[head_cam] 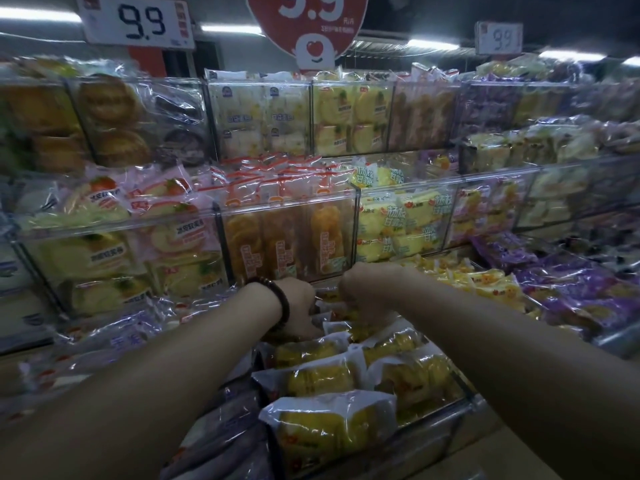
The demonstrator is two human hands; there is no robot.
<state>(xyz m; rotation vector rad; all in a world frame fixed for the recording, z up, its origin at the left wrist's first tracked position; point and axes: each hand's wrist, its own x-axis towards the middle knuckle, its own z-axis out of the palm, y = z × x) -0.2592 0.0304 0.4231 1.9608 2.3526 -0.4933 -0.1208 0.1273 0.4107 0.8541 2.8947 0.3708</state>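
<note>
Packets (322, 377) of light, squashy cake in slippery film are stacked in the bin (459, 389). At its back, one is clutched by the right hand (360, 294), best pinched at the seam. The left hand (299, 306) grip cannot be told.

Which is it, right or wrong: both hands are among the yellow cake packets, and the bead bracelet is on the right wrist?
Wrong on one point: the head view shows the bead bracelet on the left wrist, not the right. The left hand and right hand are indeed among the yellow cake packets.
</note>
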